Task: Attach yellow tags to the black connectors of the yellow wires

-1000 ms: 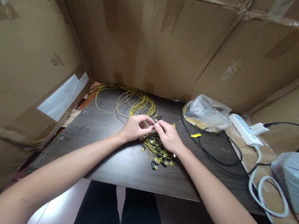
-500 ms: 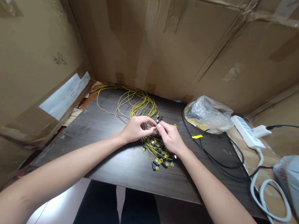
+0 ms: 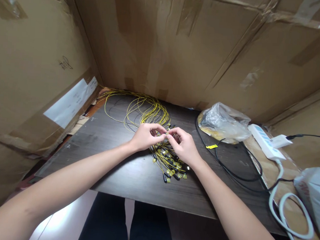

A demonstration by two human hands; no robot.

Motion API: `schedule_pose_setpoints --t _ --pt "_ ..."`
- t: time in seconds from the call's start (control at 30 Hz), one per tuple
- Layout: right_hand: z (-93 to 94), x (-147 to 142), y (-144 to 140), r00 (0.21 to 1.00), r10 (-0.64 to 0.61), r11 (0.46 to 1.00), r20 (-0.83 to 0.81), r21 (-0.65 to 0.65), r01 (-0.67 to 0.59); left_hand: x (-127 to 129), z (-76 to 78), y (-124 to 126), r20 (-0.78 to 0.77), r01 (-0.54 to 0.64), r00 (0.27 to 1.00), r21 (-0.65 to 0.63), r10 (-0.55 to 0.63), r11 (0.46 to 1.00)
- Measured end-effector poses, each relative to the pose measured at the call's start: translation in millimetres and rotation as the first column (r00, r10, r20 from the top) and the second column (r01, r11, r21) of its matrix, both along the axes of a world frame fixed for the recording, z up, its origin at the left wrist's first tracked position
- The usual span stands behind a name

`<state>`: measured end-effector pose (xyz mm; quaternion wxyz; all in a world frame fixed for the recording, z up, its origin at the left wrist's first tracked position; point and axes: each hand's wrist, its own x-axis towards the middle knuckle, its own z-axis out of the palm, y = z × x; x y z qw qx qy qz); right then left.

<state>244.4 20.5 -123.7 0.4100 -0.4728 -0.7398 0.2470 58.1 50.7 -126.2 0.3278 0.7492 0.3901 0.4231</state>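
Note:
My left hand (image 3: 145, 136) and my right hand (image 3: 183, 146) meet fingertip to fingertip over the dark wooden tabletop (image 3: 118, 168). Each pinches thumb against fingers on a small piece, of which only a yellowish speck shows; its kind is hidden. Below and between the hands lies a pile of black cable connectors (image 3: 177, 176) with clear yellowish caps or tags. From the pile, a loose bundle of thin yellow cables (image 3: 156, 112) loops back behind my hands toward the far left corner. A few black ends stick up just beyond the fingertips.
Cardboard walls (image 3: 154, 43) close in the back and sides. A clear plastic bag (image 3: 224, 122) lies at the back right, beside a black cable (image 3: 227, 170) with a yellow tag (image 3: 212, 146). Farther right are a white power strip (image 3: 266, 142) and a white bag (image 3: 315, 193).
My right hand's fingers have shifted and arched, opening a gap behind the pinch, and a yellowish speck now shows at the fingertips. My left hand stays nearly in place.

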Motion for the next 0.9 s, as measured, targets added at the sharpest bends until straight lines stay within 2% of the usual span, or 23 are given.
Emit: schedule_pose_setpoints --t 0.17,0.27,0.47,0.9 --pt "-0.9 1.2 0.7 0.999 -0.035 0.999 0.007 0.007 0.035 -0.5 1.3 1.0 -0.006 -0.002 1.0 -0.055 0.002 0.998" --pt "0.8 2.0 1.3 0.999 -0.05 0.999 0.019 -0.001 0.05 -0.4 2.3 0.2 -0.003 0.0 1.0 -0.044 -0.001 0.999" --pt "2.8 2.5 1.7 0.993 0.025 1.0 0.113 0.002 -0.025 0.9 2.5 -2.6 -0.004 0.026 1.0 -0.012 -0.026 1.0" --pt "0.8 1.6 1.0 0.998 0.013 1.0 0.059 -0.022 -0.012 0.4 0.2 -1.3 -0.005 0.034 0.999 -0.04 -0.034 0.999"
